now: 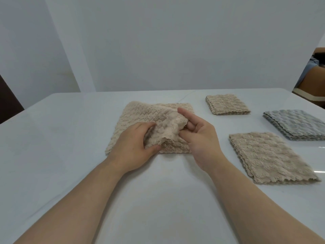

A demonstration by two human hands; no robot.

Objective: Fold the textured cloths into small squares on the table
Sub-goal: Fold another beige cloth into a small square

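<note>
Fingers (149, 125) of the left hand (133, 147) are curled over a raised flap of the beige cloth (140, 115), and its thumb presses in from below, so the flap's near left corner is pinched between them. Over on the other side, the right hand (200, 140) has its forefinger stretched out along the top of that same flap, thumb tucked against the flap's near edge, the remaining fingers loosely bent behind it; the flap's right edge sits between forefinger and thumb. Both hands close together now, almost meeting across the bunched fabric. That beige cloth lies in the middle of the white table (70, 138), most of it flat, with only the near right part lifted and rumpled up over the rest. Off to the right, three more cloths lie already folded and well apart from one another: a small beige square (226, 104) toward the far edge, a grey cloth (297, 124) further right, its layered edges showing, and a larger folded beige cloth (270, 155) nearest the right forearm. Both forearms reach in bare from the bottom of the head view, angled toward the centre.
</note>
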